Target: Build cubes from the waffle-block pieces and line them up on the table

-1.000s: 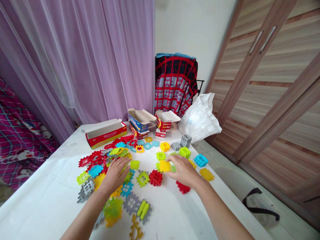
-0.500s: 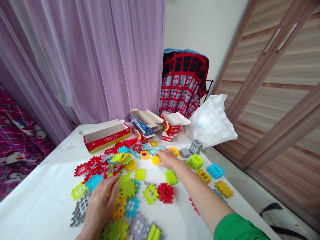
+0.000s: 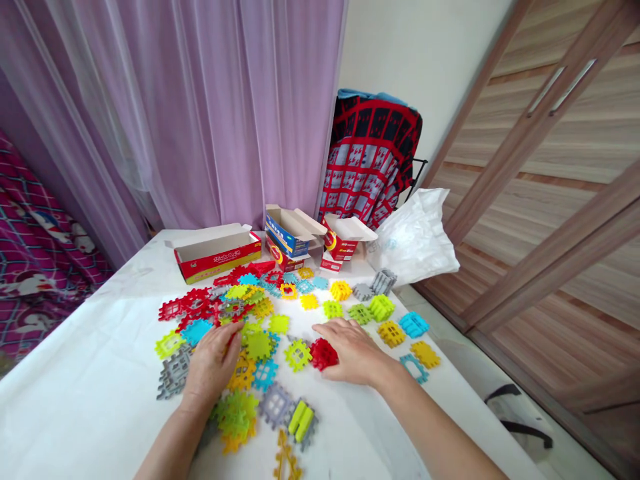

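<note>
Gear-edged plastic building tiles lie in a colourful pile on the white table (image 3: 115, 340). My left hand (image 3: 213, 363) rests at the left part of the pile, fingers curled and thumb close to them; what they may hold is hidden. Beside it are a blue tile (image 3: 196, 331) and grey tiles (image 3: 174, 375). My right hand (image 3: 353, 348) curves round a red building tile piece (image 3: 324, 354), thumb at its near side and fingers over its far side. Just left of that piece lies a lime-green window tile (image 3: 298, 355).
Open cardboard boxes stand at the back: a long red one (image 3: 220, 261), a blue one (image 3: 287, 232) and a red one (image 3: 345, 240). A white plastic bag (image 3: 415, 233) lies at the back right corner. Built cubes, including a blue one (image 3: 414, 324), line the right edge.
My right hand has let go of the yellow tile at the back and come nearer, to the red piece. My left hand stays over the pile. The view has shifted slightly.
</note>
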{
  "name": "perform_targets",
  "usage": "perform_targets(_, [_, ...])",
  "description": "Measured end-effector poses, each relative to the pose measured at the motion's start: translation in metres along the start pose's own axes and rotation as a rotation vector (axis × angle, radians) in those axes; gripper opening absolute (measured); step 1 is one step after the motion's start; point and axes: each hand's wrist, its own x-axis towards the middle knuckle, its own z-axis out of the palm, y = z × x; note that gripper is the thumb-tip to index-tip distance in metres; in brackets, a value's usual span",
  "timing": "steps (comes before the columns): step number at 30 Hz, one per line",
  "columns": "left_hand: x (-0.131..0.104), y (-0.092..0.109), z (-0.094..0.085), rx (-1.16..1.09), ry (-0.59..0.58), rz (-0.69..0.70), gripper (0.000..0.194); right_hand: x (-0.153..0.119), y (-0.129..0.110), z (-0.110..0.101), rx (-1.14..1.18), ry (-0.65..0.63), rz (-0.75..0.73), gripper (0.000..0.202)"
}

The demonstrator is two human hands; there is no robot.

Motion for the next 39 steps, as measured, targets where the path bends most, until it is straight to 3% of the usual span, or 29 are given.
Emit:
perform_targets(12, [-0.001, 0.004, -0.003, -0.034, 0.001, -0.019, 0.030, -0.002, -0.018, 0.011, -0.229, -0.014, 0.064, 0.070])
perform_targets(26, [-0.003, 0.002, 0.002, -0.047, -0.021, -0.041, 0.031, 0.011, -0.030, 0.022, -0.276, -0.036, 0.183, 0.051])
perform_targets(35, [-0.002, 0.002, 0.000, -0.041, -0.063, -0.050, 0.033, -0.010, -0.041, 0.024, -0.207, -0.016, 0.322, 0.060])
perform_targets(39, [0.005, 0.010, -0.012, -0.017, -0.100, -0.003, 0.033, -0.012, -0.041, 0.026, -0.174, 0.014, 0.352, 0.059])
